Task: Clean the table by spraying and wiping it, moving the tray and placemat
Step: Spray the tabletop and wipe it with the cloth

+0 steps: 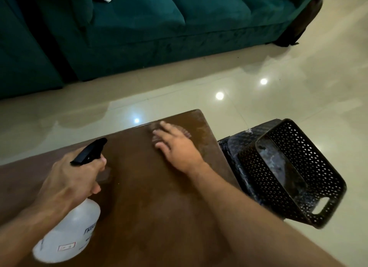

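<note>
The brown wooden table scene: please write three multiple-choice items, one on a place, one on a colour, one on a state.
1. Where is the black perforated plastic tray?
A. on the table
B. beyond the table's right edge
C. on the sofa

2. What colour is the velvet sofa?
A. dark green
B. red
C. grey

3. What is the left hand doing?
A. lying flat
B. pointing
C. gripping the white plastic spray bottle

Key: 1 B, it stands off the brown wooden table; 2 A, its cushions are teal green; 3 C, fingers curl round the neck.
</note>
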